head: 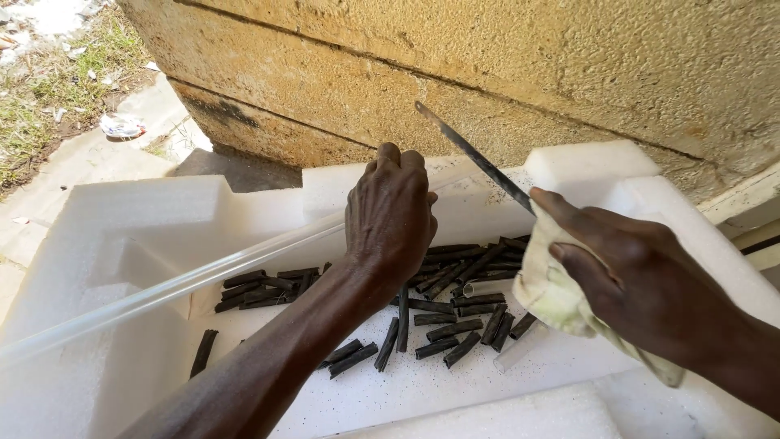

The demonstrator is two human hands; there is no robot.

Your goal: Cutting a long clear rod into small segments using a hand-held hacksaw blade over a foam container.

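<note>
My left hand (390,215) is closed around a long clear plastic tube (179,286) that runs from the lower left up to the hand. My right hand (626,276) grips a thin dark blade (471,154) through a pale yellowish cloth (556,297); the blade slants up and left, its tip near the wall. Below both hands, several short black tube pieces (455,313) lie scattered in a white foam tray (146,236). A short clear tube piece (516,354) lies among them.
A rough yellowish stone wall (504,65) rises right behind the tray. Concrete ground with grass and litter (122,126) lies at the upper left. The foam tray's raised blocks (589,167) stand at its back right corner.
</note>
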